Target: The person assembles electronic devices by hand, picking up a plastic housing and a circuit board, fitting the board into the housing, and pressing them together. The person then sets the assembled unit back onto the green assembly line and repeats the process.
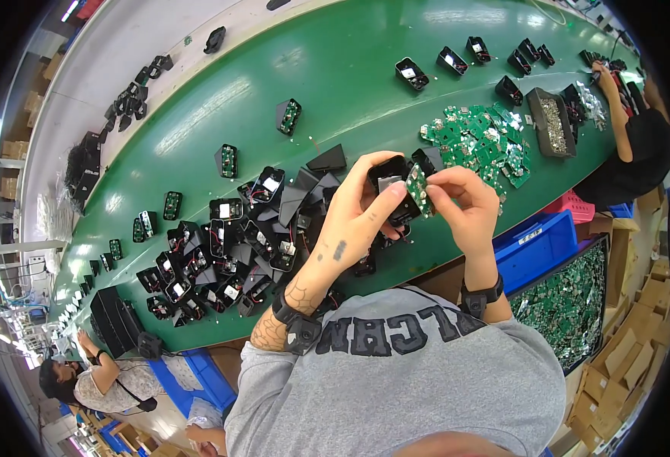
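My left hand [358, 217] grips a black plastic housing [386, 174] whose open side shows a pale part inside. Between the fingers of my right hand [464, 202] is a small green circuit board [418, 190], held upright against the housing's right side. My left thumb reaches across the housing toward the board. Just beyond my right hand lies a loose heap of green circuit boards [479, 141]. To the left of my left hand, a pile of black housings [220, 255] with white parts and red wires spreads over the green table [365, 99].
Housings fitted with boards [289, 116] stand in a line at the left. A grey bin of small metal parts [552, 126] sits at the right, near a co-worker [639, 137]. Another person [83, 377] works at lower left. A blue crate [537, 247] and a board-filled tray [563, 312] flank my right side.
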Available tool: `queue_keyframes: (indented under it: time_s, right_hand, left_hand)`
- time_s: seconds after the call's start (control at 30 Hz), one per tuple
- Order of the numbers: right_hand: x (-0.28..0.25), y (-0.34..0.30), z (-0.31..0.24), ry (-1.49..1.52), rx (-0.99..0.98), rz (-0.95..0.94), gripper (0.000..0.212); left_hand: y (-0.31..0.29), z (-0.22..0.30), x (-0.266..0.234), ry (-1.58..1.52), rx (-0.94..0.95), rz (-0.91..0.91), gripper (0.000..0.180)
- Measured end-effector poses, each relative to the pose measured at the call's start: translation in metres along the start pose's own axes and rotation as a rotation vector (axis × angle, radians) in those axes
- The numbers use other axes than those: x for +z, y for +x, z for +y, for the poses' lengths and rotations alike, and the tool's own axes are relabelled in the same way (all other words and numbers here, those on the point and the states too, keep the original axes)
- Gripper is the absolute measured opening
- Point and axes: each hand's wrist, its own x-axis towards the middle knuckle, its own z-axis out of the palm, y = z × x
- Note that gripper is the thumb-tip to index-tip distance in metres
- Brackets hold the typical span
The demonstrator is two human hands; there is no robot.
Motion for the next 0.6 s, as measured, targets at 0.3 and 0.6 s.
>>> queue_keyframes:
  time_s: [0.3,0.6]
  right_hand:
    - [-0.001,0.005,-0.006,-0.349,-0.408,-0.077,0.026]
    - [-0.016,0.016,-0.022,-0.577,-0.668,-0.475,0.026]
  left_hand:
    - [0.0,-0.008,0.005,0.055,-0.012,0.08,0.037]
    - [0.001,-0.006,0.0,0.167,-0.088,0.066,0.032]
